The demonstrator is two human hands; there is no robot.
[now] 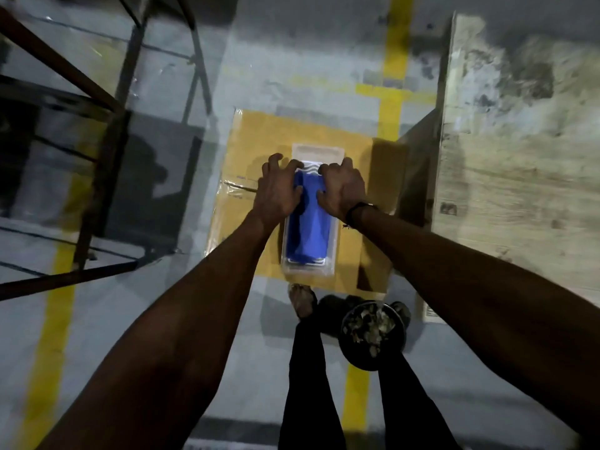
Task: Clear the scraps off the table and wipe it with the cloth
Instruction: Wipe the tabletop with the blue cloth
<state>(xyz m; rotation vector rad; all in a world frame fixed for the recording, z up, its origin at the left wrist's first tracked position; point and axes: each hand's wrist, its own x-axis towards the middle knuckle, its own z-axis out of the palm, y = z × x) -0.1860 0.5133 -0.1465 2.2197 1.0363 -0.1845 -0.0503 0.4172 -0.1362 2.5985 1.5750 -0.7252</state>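
A folded blue cloth lies inside a clear plastic packet on top of a cardboard box on the floor. My left hand grips the packet's upper left edge with curled fingers. My right hand grips its upper right edge the same way. A dark round bowl full of pale scraps sits on the floor by my feet. The table, with a stained, light wood-pattern top, stands to the right.
A dark metal rack frame fills the left side. Yellow floor lines run across the grey floor. My legs and feet stand just in front of the box.
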